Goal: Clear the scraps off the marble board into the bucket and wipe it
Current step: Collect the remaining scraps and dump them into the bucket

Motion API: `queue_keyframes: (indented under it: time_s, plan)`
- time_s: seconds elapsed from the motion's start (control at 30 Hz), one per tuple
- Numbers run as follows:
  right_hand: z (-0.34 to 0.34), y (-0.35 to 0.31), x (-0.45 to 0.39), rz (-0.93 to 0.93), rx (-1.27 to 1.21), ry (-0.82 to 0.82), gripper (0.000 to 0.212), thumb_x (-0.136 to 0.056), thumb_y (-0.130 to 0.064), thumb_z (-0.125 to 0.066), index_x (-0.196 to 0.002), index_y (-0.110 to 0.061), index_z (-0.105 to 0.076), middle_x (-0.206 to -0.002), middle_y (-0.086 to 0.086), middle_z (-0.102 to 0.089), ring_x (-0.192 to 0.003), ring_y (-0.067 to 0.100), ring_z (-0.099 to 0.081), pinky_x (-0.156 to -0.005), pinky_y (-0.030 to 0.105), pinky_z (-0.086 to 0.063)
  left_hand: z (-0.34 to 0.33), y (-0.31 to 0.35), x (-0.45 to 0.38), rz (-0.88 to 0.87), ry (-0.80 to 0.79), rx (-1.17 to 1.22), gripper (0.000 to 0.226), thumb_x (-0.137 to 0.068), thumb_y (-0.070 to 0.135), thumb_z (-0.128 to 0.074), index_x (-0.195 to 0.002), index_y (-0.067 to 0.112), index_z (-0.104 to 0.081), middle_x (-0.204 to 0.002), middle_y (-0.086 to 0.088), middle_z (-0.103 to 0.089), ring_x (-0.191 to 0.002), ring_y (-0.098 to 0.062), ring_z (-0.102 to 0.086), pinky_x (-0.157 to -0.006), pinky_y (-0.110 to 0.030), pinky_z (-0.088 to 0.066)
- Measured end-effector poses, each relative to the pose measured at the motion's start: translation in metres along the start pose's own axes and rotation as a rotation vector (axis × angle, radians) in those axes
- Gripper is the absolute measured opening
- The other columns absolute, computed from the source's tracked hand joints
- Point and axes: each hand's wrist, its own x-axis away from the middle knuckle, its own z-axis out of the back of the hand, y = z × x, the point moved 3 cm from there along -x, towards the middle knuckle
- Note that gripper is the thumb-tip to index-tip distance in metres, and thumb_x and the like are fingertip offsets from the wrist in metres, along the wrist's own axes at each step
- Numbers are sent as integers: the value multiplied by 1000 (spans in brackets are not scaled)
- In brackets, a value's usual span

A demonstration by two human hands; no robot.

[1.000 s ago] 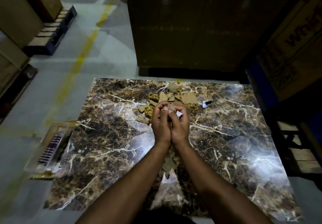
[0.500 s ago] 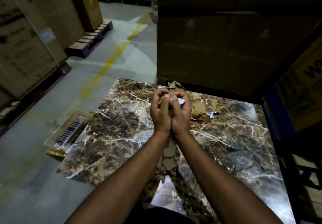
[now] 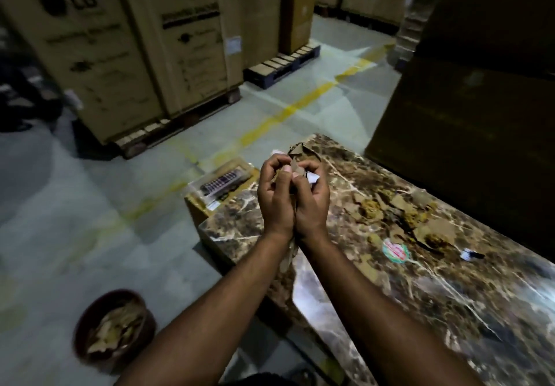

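My left hand point(image 3: 274, 196) and my right hand point(image 3: 310, 202) are pressed together, fingers curled round a bundle of cardboard and paper scraps point(image 3: 300, 160), above the left end of the marble board point(image 3: 450, 295). More cardboard scraps point(image 3: 399, 214), a round red and green sticker point(image 3: 395, 250) and a small white scrap point(image 3: 468, 255) lie on the board to the right. A dark round bucket point(image 3: 114, 328) with scraps inside stands on the floor at the lower left.
A clear plastic case point(image 3: 222, 180) lies on a box just left of the board. Tall cardboard cartons point(image 3: 126, 49) on pallets stand across the floor at the back left. A dark carton point(image 3: 468, 109) rises behind the board. A yellow line point(image 3: 288, 112) crosses the floor.
The view has swung left, bringing the bucket and the cartons into sight. My joined hands have carried the bundle of scraps from the board's middle toward its left end.
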Motion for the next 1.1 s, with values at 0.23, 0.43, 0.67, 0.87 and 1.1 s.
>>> queue_keyframes:
  time_s: [0.23, 0.43, 0.67, 0.87, 1.1]
  plan:
    - [-165, 27, 67, -82, -60, -263, 12, -86, -27, -61, -98, -27, -60, -103, 20, -63, -93, 43, -62, -86, 64, -50, 169, 59, -25, -100, 252, -32, 22, -87, 32, -55, -99, 13, -59, -96, -5, -60, -85, -14, -57, -78, -29, -47]
    - [-319, 45, 169, -121, -67, -469, 12, -87, -25, -58, -96, -32, -60, -100, 5, -64, -94, 30, -61, -91, 59, -49, 350, 112, -22, -111, 463, -123, 13, -93, 19, -53, -101, 9, -59, -93, 11, -65, -86, -9, -60, -78, -23, -49]
    - [-453, 77, 261, -245, -31, -674, 14, -86, -27, -56, -95, -37, -61, -101, 3, -65, -100, 37, -63, -90, 64, -49, 514, 146, -15, -110, 700, -192, 19, -90, 30, -53, -100, 17, -61, -103, -5, -63, -95, -25, -59, -85, -42, -48]
    - [-510, 127, 305, -299, -23, -780, 14, -84, -24, -56, -97, -27, -61, -102, 5, -65, -100, 36, -62, -93, 64, -48, 595, 129, -6, -109, 832, -174, 17, -91, 27, -53, -101, 16, -61, -104, -8, -63, -92, -27, -58, -81, -45, -47]
    - [-546, 250, 331, -389, 6, -843, 16, -84, -23, -57, -97, -31, -62, -104, 14, -66, -101, 41, -62, -94, 66, -46, 677, 41, -4, -23, 984, -272, 23, -89, 25, -51, -102, 10, -61, -103, -4, -67, -97, -33, -63, -85, -47, -52]
